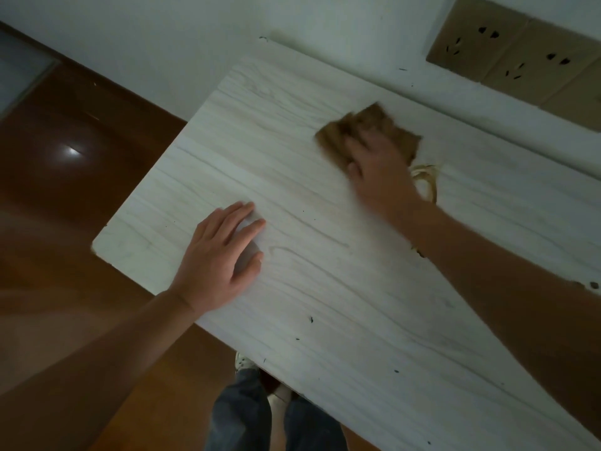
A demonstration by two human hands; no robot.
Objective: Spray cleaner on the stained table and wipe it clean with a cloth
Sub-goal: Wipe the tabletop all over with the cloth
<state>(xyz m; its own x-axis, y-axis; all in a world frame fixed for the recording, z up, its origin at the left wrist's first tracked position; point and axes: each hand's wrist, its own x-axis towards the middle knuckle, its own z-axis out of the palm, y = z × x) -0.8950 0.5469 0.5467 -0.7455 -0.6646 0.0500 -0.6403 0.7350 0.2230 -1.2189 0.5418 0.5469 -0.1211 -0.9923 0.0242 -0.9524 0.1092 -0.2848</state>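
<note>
A white wood-grain table [325,288] fills the middle of the view. A brown cloth [367,126] lies flat on its far part, near the wall. My right hand [380,170] presses down on the cloth, blurred by motion. Just right of that hand, yellowish-brown stain streaks [426,179] mark the tabletop. My left hand [221,258] rests palm down with fingers spread on the near left part of the table, holding nothing. Small dark specks [310,319] dot the near edge. No spray bottle is in view.
A white wall [227,43] runs behind the table, with a row of tan sockets [517,50] at the upper right. Brown glossy floor [65,190] lies to the left. My jeans-clad legs and shoes [257,411] show below the table's near edge.
</note>
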